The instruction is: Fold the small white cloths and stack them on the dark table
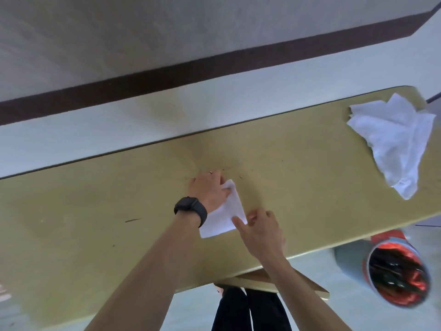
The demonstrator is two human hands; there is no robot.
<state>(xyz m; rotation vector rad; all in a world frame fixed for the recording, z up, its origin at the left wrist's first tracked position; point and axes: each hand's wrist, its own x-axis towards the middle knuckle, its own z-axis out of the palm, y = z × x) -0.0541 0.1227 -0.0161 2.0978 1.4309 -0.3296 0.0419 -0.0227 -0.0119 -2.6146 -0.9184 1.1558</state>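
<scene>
A small white cloth, partly folded, lies flat near the middle of the yellowish table. My left hand, with a black watch on the wrist, rests on the cloth's far left part, its thumb pinching a raised fold. My right hand is at the cloth's near right corner, with the thumb stretched onto the cloth and the fingers curled at its edge. A loose pile of unfolded white cloths lies at the table's far right end.
A bin with a red liner stands on the floor below the table's right near edge. My dark trouser legs show under the near edge. A pale floor and a wall with a dark skirting band lie beyond the table.
</scene>
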